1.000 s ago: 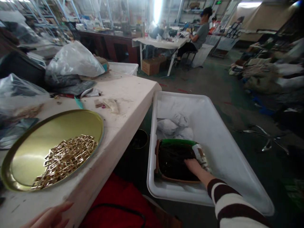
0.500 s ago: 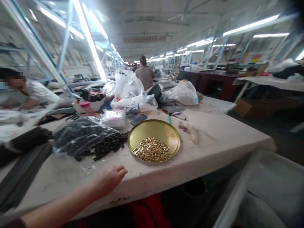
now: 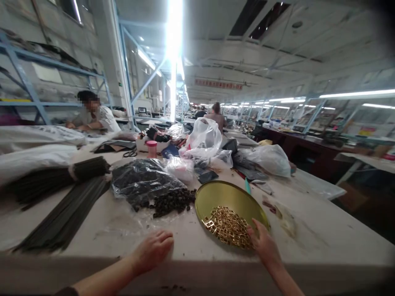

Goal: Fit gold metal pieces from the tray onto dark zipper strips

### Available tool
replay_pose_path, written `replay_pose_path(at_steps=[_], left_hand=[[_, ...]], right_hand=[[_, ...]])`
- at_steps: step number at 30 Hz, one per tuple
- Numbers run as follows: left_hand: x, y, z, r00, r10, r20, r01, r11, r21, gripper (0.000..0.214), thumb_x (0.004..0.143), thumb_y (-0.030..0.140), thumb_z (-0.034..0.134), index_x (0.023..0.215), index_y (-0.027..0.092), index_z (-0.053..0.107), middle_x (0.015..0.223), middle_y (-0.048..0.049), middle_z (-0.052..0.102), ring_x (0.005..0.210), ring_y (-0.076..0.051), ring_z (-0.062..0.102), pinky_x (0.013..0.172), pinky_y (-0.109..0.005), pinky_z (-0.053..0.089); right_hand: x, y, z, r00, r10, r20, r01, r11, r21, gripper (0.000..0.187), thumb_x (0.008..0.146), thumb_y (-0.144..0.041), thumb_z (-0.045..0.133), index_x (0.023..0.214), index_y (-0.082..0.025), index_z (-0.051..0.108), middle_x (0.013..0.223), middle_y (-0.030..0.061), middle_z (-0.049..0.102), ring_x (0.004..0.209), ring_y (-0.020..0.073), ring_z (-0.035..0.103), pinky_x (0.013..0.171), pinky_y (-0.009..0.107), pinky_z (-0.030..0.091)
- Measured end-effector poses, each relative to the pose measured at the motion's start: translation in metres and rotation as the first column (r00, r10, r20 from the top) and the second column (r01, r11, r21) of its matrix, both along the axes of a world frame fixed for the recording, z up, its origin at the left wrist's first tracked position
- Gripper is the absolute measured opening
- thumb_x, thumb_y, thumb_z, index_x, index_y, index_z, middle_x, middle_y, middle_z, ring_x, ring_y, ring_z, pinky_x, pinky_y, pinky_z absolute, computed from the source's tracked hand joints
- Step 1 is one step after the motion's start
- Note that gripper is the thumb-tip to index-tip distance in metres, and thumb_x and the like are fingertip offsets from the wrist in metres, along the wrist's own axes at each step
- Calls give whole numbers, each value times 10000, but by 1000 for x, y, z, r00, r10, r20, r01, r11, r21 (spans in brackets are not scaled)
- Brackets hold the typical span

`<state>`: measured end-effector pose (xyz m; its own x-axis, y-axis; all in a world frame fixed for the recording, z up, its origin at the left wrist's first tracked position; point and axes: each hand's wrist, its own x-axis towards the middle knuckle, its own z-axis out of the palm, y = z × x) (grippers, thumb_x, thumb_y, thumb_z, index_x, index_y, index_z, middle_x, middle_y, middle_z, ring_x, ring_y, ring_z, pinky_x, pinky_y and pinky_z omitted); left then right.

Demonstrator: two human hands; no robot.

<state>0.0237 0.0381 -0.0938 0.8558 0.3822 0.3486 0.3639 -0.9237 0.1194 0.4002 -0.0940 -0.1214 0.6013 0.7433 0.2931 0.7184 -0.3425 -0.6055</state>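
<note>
My left hand (image 3: 153,249) rests on the white worktable (image 3: 197,242) near its front edge, fingers curled loosely downward, holding nothing. My right hand (image 3: 263,243) lies at the near rim of the round gold tray (image 3: 230,197), its fingers touching the pile of small gold square buckles (image 3: 227,226) in it. Whether those fingers pinch a buckle is hidden. Just left of the tray lies a heap of small dark parts (image 3: 172,200) spilling from a clear plastic bag (image 3: 140,181).
Bundles of dark strips (image 3: 58,220) lie at the left. White plastic bags (image 3: 203,137) and clutter fill the table's far side. A pink cup (image 3: 151,148) stands behind. One person sits at the far left (image 3: 92,115), another stands far back (image 3: 216,117). Tables stand at right.
My view swung from the white bin on the floor up to the tabletop. My right hand left the bin and now touches the buckles in the gold tray. My left hand stays on the table.
</note>
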Motion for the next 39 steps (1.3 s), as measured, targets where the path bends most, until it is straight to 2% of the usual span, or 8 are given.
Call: replay_pose_path(at_steps=[3,18,26,28,30,34,36,39], left_hand=[[-6,1,-8,997,-12,78,12,1000,3,161,838,144,425,841,197,576,878,-38,602,822,-159,533,797,-274,427],[-11,7,-11,999,28,-31,-33,984,-173,127,789,131,517,890,198,556,968,-30,603,889,-183,517,832,-302,397],[-15,4,-15,1000,2,-25,-3,999,-50,85,760,179,530,844,169,541,899,-48,605,831,-181,529,785,-304,407],[-15,2,-16,999,6,-35,-7,1000,-27,88,751,182,525,836,164,539,894,-56,602,823,-184,531,766,-305,413],[-15,-1,-16,999,33,-43,-34,999,-11,123,750,190,513,867,159,538,920,-66,598,831,-189,532,766,-313,416],[-14,-7,-19,994,90,-60,-88,995,36,171,769,227,493,918,154,534,957,-74,594,852,-191,538,775,-321,426],[-13,-9,-22,992,106,-75,-101,993,62,133,768,246,498,865,164,539,920,-58,604,818,-179,549,756,-306,437],[-12,-12,-24,987,142,-76,-133,986,103,97,768,240,499,830,176,536,912,-33,612,803,-164,558,764,-291,443]], right_hand=[[6,36,-4,999,-19,-41,16,997,-77,635,750,-574,368,1108,-84,554,1139,186,584,1061,307,544,916,430,400],[-58,97,-19,996,-87,20,88,994,-65,503,772,-476,357,977,-98,616,1008,174,639,941,299,586,810,381,443],[-70,101,-4,997,-72,-13,72,997,-6,526,771,-480,343,996,-87,610,950,191,644,876,327,595,746,435,460],[-84,95,6,1000,-13,22,12,998,55,547,781,-484,341,1067,-79,572,1053,203,604,983,336,552,826,461,426],[-111,89,14,979,177,103,-191,970,147,520,789,-470,366,1101,-99,555,1151,185,563,1072,323,506,909,468,378],[-177,77,13,790,611,-52,-603,790,114,372,799,-441,428,976,-183,630,1029,115,650,939,257,600,830,366,463],[-199,76,5,715,664,-217,-654,746,127,355,790,-460,444,897,-192,651,929,99,686,842,242,632,757,326,496],[-208,80,-10,714,573,-403,-552,814,182,406,740,-539,458,773,-181,645,714,70,687,665,228,636,620,299,513]])
